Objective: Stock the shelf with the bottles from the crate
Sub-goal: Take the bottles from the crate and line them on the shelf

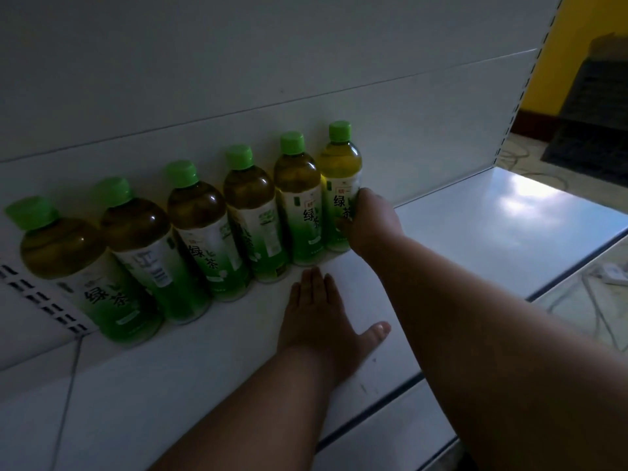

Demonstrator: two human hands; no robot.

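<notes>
From the head camera, a white shelf [475,232] runs from the left side to the right. Its front edge [577,263] cuts across on the right, and past that edge the floor [577,300] shows lower down. The white back wall [306,62] stands right behind the shelf. The right part of the shelf is bare, so there is a lot of open room there. In front of the bottles there is a strip of free shelf too.

There are six bottles in one row along the back wall. All six have green caps and green labels, and they stand close side by side. There are two hands.

The last bottle [341,185] stands at the right end of the row, touching the one beside it. The right hand [372,222] is wrapped around its lower part and grips it. The left hand [319,311] lies flat and open on the shelf, fingers spread, just in front of the row. It holds nothing, and its fingertips [311,271] come close to the foot of the fifth bottle [299,205].
</notes>
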